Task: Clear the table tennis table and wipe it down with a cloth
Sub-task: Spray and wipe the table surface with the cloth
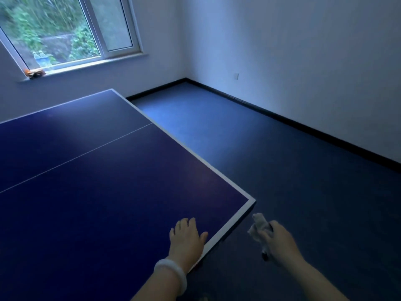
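1. The room is dim and bluish. A window [65, 33] in the far wall shows green growth outside, and on its sill [86, 67] sit some small orange and dark things [35, 73] (too blurred to name), with a pale blue object [42, 59] just behind them by the glass.
2. White walls meet a dark skirting board [282, 118] that runs round a blue floor [282, 181]. A small pale plate [236, 76] is fixed low on the right-hand wall.
3. The counter [97, 170], a dark blue table tennis top with a white edge band and a thin white centre line, fills the left half of the view; its near right corner points toward the person.
4. The left hand [186, 237] rests palm-down on the counter just inside that corner, fingers [184, 223] straight and slightly spread, thumb lying toward the white edge. It grips nothing. A white bangle [171, 273] circles the wrist.
5. The right hand [280, 240] is off the counter, out past the corner and above the floor. Its fingers are curled round a crumpled pale cloth [259, 224], which bunches out from the fist toward the counter edge without touching it.
6. A small dark thing [265, 255] shows just below that hand (I cannot tell what it is).
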A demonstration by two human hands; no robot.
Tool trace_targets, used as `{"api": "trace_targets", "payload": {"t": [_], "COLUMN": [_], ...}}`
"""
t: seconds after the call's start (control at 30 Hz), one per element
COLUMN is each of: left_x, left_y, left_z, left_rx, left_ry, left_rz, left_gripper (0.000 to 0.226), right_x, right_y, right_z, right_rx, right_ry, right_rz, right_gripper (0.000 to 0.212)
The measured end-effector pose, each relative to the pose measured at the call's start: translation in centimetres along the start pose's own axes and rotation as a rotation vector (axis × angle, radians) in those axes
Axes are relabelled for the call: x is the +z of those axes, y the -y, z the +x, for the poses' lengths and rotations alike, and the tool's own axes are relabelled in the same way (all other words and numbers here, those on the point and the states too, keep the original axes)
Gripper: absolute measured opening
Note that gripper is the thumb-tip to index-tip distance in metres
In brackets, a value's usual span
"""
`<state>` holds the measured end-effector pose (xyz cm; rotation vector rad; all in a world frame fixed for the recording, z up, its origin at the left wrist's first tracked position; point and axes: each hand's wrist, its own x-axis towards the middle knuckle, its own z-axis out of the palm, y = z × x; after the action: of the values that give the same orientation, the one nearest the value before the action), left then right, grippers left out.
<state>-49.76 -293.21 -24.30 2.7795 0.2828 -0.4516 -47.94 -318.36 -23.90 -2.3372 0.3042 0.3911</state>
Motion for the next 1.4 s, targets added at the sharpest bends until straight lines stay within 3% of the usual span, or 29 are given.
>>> {"api": "trace_targets", "payload": {"t": [0.2,0.4,0.57,0.97,1.17,1.4], "left_x": [-2.3,-3.6,-4.2,-7.1,-9.3,-9.9], "left_y": [-4.9,-10.8,-16.3,-26.6,-25.1,-19.5], "left_z": [9.2,17.2,22.9,33.1,33.9,39.1], "left_rx": [0.057,0.078,0.083,-0.209,-0.410,-0.612], "left_ry": [0.016,0.006,-0.004,-0.085,-0.214,-0.266], "left_rz": [-0.087,-0.109,-0.068,-0.094,-0.207,-0.350], "left_gripper": [0.052,0.045,0.047,0.046,0.042,0.043], "right_x": [-4.9,-10.2,-13.9,-23.7,-21.8,-16.1], "right_y": [3.1,4.7,3.7,4.7,11.3,20.5], "right_z": [7.8,16.0,22.6,42.0,49.0,56.7], "right_rx": [-0.086,-0.182,-0.213,-0.527,-0.734,-0.821], "right_ry": [0.023,0.065,0.091,0.309,0.424,0.528], "right_rz": [-0.069,-0.322,-0.280,-0.387,-0.444,-0.426], "right_gripper": [0.022,0.016,0.017,0.013,0.014,0.010]}}
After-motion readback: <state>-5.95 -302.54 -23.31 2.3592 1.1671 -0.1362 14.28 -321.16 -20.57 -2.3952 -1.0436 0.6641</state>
